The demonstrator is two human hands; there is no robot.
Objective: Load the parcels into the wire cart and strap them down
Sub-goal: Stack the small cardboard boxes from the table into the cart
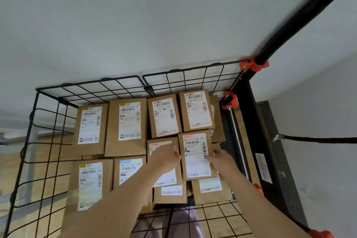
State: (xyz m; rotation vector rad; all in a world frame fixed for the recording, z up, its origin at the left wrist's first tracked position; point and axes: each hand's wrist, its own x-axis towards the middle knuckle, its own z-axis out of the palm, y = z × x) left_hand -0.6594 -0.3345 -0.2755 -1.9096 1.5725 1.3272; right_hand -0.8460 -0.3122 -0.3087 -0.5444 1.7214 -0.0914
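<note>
Both grips close on one parcel [195, 160] from either side. The left grip [167, 155] curls its fingers against the parcel's left edge. The right grip [220, 157] lays its thumb on the right edge of the label, with its other fingers hidden round the side. The parcel lies label up on top of other boxes, inside the cart [148, 89] and towards its right side.

Under the left grip lies the 822 parcel [157, 146], touching the held one. Just beyond the grips sit the 436 parcel [197, 110] and, left of it, the 133 parcel [164, 116]. Further left of the grips, four larger parcels [126, 125] fill the cart in two rows, all label up. Nearer than the grips, two more boxes [171, 194] show part of their labels from beneath.

Right of the grips and beyond them, orange clamps [253, 65] join the cart's wire to a black post [301, 11]. Well to the right, a dark strap [318, 139] ends in a metal hook [278, 138], apart from the cart.
</note>
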